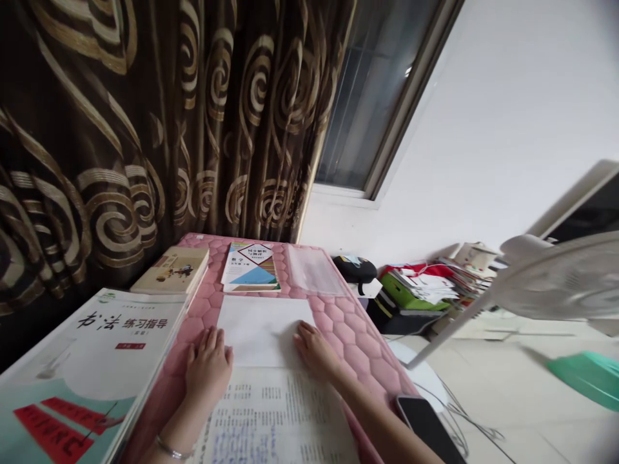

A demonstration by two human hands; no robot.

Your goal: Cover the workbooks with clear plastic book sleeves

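Note:
A blank white sheet (258,328) lies on the pink quilted table cover, its near edge meeting a page (275,419) with printed text and blue handwriting. My left hand (209,366) rests flat at the left edge of the sheet, fingers stretched out, with a silvery bracelet on the wrist. Across from it, my right hand (316,349) lies on the sheet's right edge, fingers extended and pointing away from me. Neither hand grasps anything that I can see. Beyond the sheet is a mathematics workbook (251,267) with a blue and white cover.
At the left lie a large calligraphy book (97,367) and a tan book (171,270). A translucent plastic cover (314,269) sits at the back right. A dark phone (428,428) is by my right forearm. Right of the table stands a white fan (556,277), with cables on the floor.

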